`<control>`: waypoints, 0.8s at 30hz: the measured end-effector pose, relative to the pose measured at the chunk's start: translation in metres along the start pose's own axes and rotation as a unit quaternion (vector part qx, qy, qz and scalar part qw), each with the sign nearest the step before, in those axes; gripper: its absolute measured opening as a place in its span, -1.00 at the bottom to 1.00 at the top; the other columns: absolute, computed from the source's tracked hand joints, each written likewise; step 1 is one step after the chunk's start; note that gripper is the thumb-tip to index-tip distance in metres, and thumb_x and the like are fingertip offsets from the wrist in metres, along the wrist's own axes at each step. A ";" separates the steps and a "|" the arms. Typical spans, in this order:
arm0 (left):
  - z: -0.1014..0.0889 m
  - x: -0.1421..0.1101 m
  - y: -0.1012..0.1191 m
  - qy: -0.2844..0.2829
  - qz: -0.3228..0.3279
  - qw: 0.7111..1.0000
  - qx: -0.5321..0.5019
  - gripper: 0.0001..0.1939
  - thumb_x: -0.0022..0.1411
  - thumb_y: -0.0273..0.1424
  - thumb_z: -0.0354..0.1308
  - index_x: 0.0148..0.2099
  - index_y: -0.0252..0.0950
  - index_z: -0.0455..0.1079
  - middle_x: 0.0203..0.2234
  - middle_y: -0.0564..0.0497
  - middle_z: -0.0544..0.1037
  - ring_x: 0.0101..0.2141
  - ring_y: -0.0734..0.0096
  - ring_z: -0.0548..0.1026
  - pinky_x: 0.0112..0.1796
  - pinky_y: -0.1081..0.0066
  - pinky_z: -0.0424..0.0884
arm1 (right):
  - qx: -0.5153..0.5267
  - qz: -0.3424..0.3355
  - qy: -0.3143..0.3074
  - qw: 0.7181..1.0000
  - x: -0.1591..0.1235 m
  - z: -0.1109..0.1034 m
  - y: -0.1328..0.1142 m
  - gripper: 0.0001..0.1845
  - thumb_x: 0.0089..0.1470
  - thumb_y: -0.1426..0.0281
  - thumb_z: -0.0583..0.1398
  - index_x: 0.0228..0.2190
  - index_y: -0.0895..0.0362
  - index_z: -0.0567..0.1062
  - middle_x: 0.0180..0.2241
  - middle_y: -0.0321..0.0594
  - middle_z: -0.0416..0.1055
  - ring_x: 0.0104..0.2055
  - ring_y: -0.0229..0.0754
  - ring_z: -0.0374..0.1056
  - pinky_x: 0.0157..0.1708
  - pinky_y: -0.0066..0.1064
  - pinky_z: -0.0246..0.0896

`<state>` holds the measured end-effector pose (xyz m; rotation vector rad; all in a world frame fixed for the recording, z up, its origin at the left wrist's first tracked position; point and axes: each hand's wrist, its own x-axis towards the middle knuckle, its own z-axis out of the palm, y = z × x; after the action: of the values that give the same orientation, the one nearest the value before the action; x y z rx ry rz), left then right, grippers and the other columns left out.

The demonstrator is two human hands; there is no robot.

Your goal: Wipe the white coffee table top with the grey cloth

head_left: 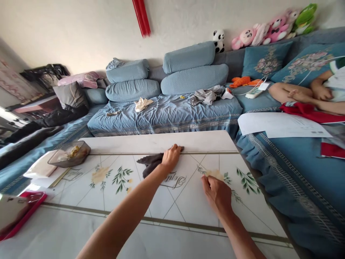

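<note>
My left hand is stretched out over the table, its fingers closed on a dark cloth. The cloth lies bunched on the patterned table runner, mostly to the left of the hand, with a small end showing past the fingertips. Part of the printed lettering on the runner is covered by my forearm and the cloth. My right hand is curled into a loose fist above the flower print on the right side, and no object shows in it. Both hands are apart from each other.
At the table's left are a clear plastic container with food scraps, a white packet and a red tray. A blue sofa wraps around the table. At right sits a person, near papers.
</note>
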<state>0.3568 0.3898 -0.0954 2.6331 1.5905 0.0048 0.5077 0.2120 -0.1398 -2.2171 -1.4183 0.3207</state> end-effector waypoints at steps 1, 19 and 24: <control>-0.004 0.013 0.000 0.004 -0.009 1.000 0.000 -0.68 0.58 -0.47 -0.09 0.17 -0.19 0.44 0.07 -0.12 0.48 -0.06 0.28 0.60 -0.04 0.36 0.47 | -0.006 -0.002 -0.001 1.000 0.000 0.000 0.000 -0.40 0.40 0.17 0.00 -0.65 0.09 0.36 -0.62 -0.21 0.39 -0.56 -0.25 0.13 -0.43 -0.38 -0.14; 0.058 -0.285 0.023 0.009 0.106 0.990 -0.094 -0.59 0.32 -0.72 -0.05 0.00 -0.18 0.42 -0.06 0.00 0.55 -0.21 0.33 0.61 -0.28 0.44 0.52 | -0.081 -0.020 0.009 0.996 0.010 0.009 0.004 -0.39 0.47 0.17 0.02 -0.54 0.11 0.58 -0.41 -0.02 0.63 -0.38 -0.15 0.46 -0.34 -0.35 0.02; 0.033 -0.300 0.036 0.019 0.051 0.983 -0.174 -0.71 0.39 -0.55 0.08 0.06 -0.21 0.49 0.01 -0.10 0.57 -0.02 0.19 0.61 -0.01 0.27 0.59 | -0.077 -0.037 0.044 0.995 -0.003 -0.011 -0.018 -0.44 0.46 0.23 0.04 -0.48 0.16 0.62 -0.38 0.06 0.63 -0.32 -0.10 0.52 -0.29 -0.36 0.13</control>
<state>0.2502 0.1056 -0.1170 2.4473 1.3189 0.3103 0.4971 0.2128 -0.1207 -2.2623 -1.5166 0.0894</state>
